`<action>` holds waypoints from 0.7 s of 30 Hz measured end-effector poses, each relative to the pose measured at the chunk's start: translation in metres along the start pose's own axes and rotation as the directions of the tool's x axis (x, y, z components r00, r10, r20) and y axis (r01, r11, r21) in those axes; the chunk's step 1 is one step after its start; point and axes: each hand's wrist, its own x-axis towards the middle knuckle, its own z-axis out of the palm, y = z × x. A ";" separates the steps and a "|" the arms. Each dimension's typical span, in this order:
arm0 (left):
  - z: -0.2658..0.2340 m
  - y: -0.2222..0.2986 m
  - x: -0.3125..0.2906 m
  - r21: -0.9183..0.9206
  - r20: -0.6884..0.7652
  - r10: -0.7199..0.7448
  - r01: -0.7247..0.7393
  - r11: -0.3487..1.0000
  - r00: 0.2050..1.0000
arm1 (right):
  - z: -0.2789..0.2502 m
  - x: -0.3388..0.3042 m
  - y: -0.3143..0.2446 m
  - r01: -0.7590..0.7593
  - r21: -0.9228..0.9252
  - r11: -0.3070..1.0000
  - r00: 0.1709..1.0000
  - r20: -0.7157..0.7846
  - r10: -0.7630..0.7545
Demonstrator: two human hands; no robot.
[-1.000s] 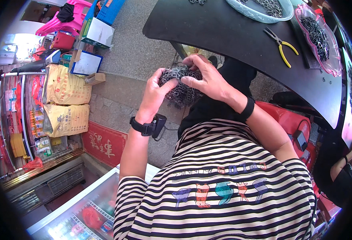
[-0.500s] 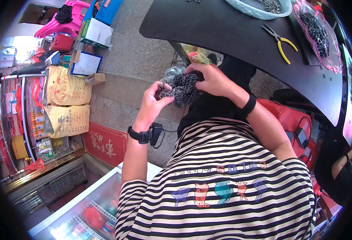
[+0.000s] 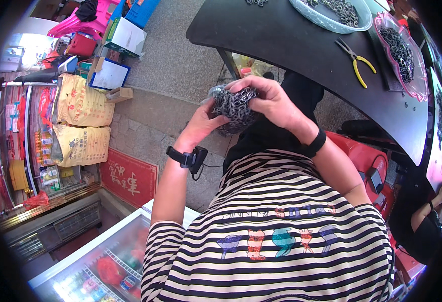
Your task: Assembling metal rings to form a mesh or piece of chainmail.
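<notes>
Both my hands are closed on one chain bundle [image 3: 236,109], dk grey, links massed tog.; clock refs taken from it, 12 at top of view. L hand [image 3: 200,125] at 8 o'clock: thumb along near side, fingers curled round far side, most tips hidden, so cannot tell how firm. R hand [image 3: 277,104] at 3 o'clock: thumb & fingers pinching upper R part. Bundle held off the tbl, out past my striped shirt [image 3: 261,201], seen against floor & my dk trousers. Clear plastic item [image 3: 214,91] shows just behind it at approx. 10–11; exact type cannot be told. Blk tbl [image 3: 266,35] runs from 12 to 3. On it: yellow-handled pliers [image 3: 355,57] at 2, handles spread, well apart from both hands; clear oval tub [image 3: 326,25] at 1–2, w/ chain inside; pink tray [image 3: 420,93] at 2–3, w/ dk chain; few loose links [image 3: 256,2] at far edge, approx. 12. Blk strap [image 3: 183,157] w/ small device on L wrist; plain blk band [image 3: 314,143] on R. Yellow sacks [image 3: 81,145] stacked at 9; white-framed glass-top cabinet [image 3: 141,217] at 7–8.
</notes>
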 end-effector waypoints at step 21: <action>-0.027 0.006 -0.007 -0.419 0.003 -0.098 0.090 0.904 0.995 | -0.001 0.015 0.010 -0.002 -0.562 0.827 0.986 0.138 0.096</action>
